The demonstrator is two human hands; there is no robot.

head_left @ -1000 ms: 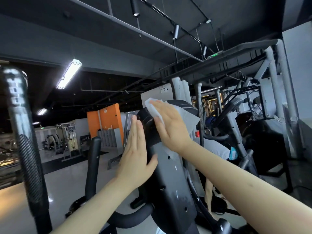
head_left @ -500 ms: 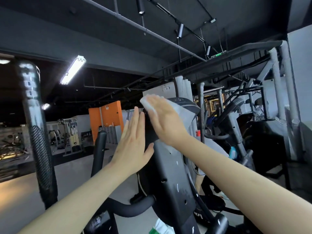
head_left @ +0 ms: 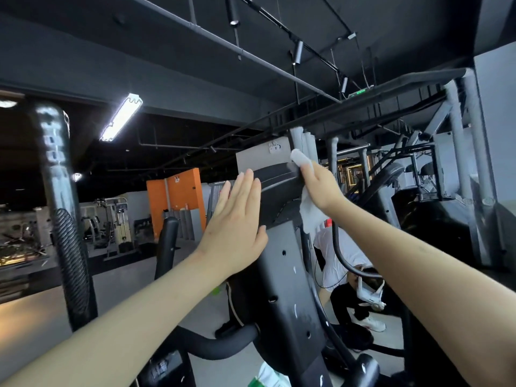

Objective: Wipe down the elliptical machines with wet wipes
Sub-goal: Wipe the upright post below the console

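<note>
The black elliptical console tops a dark column right in front of me. My left hand lies flat with straight fingers against the console's left side. My right hand is at the console's upper right edge and holds a white wet wipe against it. The wipe bulges out above the hand and hangs down below it. The fingertips of that hand are hidden behind the edge.
A tall black moving handlebar stands at the left. A green-and-white pack lies low by the column. A person in a white shirt crouches behind the machine. More ellipticals line the right side.
My right hand has slid the wipe from the console's upper left across to its upper right edge. My left hand stays flat on the left side.
</note>
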